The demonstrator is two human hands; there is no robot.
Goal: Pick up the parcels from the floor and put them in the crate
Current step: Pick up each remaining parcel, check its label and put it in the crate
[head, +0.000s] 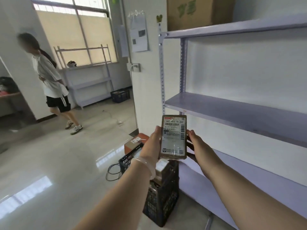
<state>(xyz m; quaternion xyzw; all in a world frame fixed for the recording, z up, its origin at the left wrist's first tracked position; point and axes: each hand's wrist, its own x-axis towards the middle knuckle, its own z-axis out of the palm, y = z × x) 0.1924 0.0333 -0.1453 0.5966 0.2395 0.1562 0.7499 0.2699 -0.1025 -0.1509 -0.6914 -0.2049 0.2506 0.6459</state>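
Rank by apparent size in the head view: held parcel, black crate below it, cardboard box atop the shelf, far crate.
Largest, unranked: black crate and cardboard box look about alike, and the box is cut off by the frame.
Next: parcel.
Smallest: far crate, though distance shrinks it.

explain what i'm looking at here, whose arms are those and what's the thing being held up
There is no machine here. One camera sits on a person's head, looking forward and down, so the two arms are the wearer's own. The left hand and right hand grip the side edges of a small brown parcel with a printed shipping label, held upright in the air. Just below it, on the shiny floor, stands a black plastic crate with other parcels already inside. Behind the crate lies another cardboard box. A metal shelf rack stands on the right, and a second person is at the far left.
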